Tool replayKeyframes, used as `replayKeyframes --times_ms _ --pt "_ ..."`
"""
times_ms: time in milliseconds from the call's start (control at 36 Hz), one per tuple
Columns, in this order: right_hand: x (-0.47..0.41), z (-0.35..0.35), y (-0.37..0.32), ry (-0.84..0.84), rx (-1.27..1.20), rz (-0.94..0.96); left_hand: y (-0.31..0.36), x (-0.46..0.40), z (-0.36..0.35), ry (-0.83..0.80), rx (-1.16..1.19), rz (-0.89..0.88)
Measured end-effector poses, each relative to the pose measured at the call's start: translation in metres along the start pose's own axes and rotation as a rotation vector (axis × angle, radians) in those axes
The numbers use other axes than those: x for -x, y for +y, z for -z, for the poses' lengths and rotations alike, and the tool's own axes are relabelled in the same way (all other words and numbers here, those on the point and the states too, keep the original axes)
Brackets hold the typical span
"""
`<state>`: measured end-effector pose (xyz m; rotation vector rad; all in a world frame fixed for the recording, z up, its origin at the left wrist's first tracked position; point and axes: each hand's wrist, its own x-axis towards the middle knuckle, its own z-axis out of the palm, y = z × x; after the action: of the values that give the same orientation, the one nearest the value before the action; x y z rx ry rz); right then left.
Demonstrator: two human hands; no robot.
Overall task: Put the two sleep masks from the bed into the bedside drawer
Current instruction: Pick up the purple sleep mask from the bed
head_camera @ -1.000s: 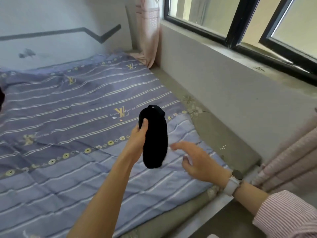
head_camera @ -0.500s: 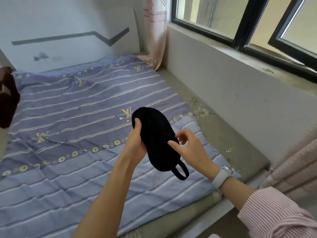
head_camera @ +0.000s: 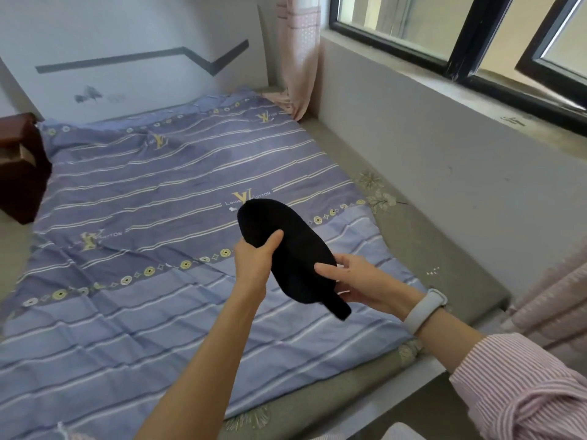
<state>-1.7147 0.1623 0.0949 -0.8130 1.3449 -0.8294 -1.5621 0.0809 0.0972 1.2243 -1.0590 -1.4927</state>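
Note:
A black sleep mask (head_camera: 287, 249) is held in the air above the bed's purple striped cover (head_camera: 143, 217). My left hand (head_camera: 255, 260) grips its left edge, thumb on top. My right hand (head_camera: 359, 282) holds its lower right end, where the black strap hangs down. I cannot tell whether one mask or two stacked masks are in my hands; no other mask lies on the bed. A dark brown bedside cabinet (head_camera: 19, 168) stands at the far left, with an open drawer partly cut off by the frame edge.
A grey wall below a black-framed window (head_camera: 444, 42) runs along the bed's right side. Pink curtains (head_camera: 297, 52) hang at the far corner and at the right edge. A grey-green mattress (head_camera: 428, 249) shows beside the cover.
My right hand has closed on the mask's lower end, where it was reaching free a second ago. The view has turned left, bringing the bedside cabinet into sight.

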Motion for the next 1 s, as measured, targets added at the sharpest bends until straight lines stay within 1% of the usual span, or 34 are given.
replayKeyframes --times_ms 56,83,167,222,278,333,389,417,444,528,583,639,694,750,778,889,944,1000 --pt "0.001 -0.001 0.003 -0.065 -0.009 -0.041 -0.002 -0.005 0.000 0.086 0.002 -0.013" --pt "0.000 -0.003 0.004 -0.060 0.002 -0.053 -0.003 -0.006 0.000 0.108 -0.023 -0.018" --pt "-0.007 -0.008 0.005 0.041 -0.042 -0.059 -0.009 -0.006 0.001 0.089 -0.194 -0.100" --pt "-0.011 -0.008 0.002 0.101 -0.131 -0.052 -0.014 -0.005 0.003 0.042 -0.341 -0.198" --pt "-0.013 -0.006 -0.001 0.164 -0.178 -0.010 -0.019 -0.003 0.005 -0.031 -0.459 -0.247" --pt "-0.015 -0.004 -0.002 0.211 -0.164 0.047 -0.025 -0.002 0.007 -0.145 -0.552 -0.253" --pt "-0.016 -0.003 -0.002 0.249 -0.100 0.119 -0.027 0.000 0.008 -0.273 -0.587 -0.218" --pt "-0.016 -0.003 -0.002 0.259 -0.051 0.165 -0.028 0.003 0.007 -0.333 -0.551 -0.169" --pt "-0.017 -0.004 -0.002 0.263 0.018 0.204 -0.027 0.005 0.008 -0.377 -0.463 -0.094" --pt "-0.015 -0.004 -0.001 0.297 0.305 0.365 -0.027 0.009 0.009 -0.427 -0.131 0.136" --pt "-0.018 -0.003 0.003 0.340 0.515 0.486 -0.028 0.008 0.013 -0.415 -0.024 0.202" --pt "-0.022 -0.003 0.009 0.416 0.649 0.528 -0.027 0.007 0.016 -0.399 0.026 0.220" --pt "-0.024 -0.005 0.010 0.463 0.578 0.449 -0.027 0.006 0.019 -0.372 0.042 0.222" --pt "-0.027 -0.007 0.010 0.454 0.483 0.375 -0.028 0.005 0.022 -0.348 0.015 0.217" --pt "-0.028 -0.009 0.011 0.455 0.507 0.374 -0.028 0.005 0.024 -0.342 -0.005 0.213" --pt "-0.029 -0.016 0.014 0.559 0.600 0.467 -0.031 0.005 0.031 -0.363 -0.099 0.197" --pt "-0.027 -0.020 0.013 0.562 0.616 0.491 -0.032 0.005 0.034 -0.361 -0.079 0.210" --pt "-0.026 -0.024 0.014 0.532 0.623 0.508 -0.032 0.005 0.036 -0.308 -0.033 0.245"
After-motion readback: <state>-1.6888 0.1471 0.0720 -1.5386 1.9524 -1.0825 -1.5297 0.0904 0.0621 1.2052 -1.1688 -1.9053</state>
